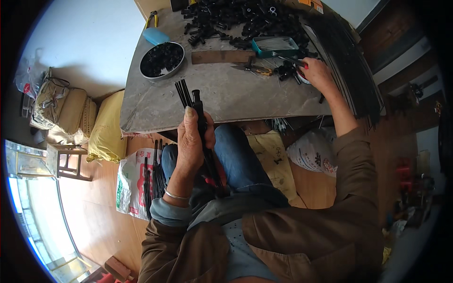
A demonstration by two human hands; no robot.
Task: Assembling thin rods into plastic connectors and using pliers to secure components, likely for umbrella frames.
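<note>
My left hand (192,132) is closed around a bundle of thin black rods (182,92), raised in front of the table's near edge. A thicker black fitting (197,97) stands up beside the rod ends, and the lower part of the bundle slants down over my lap. Over the right side of the table, my right hand (315,73) grips a red-handled tool (293,61) that looks like pliers; the fingers partly hide it. Close to it lie small black fittings (285,71) and a teal tray (275,46) of thin pale pins.
A metal bowl (142,66) of small black parts stands left on the table (155,101). Yellow-handled pliers (257,69) lie by a wooden bar (219,57). Black fittings (245,21) pile up behind; long black strips (344,61) line the right edge. Bags (106,127) stand around.
</note>
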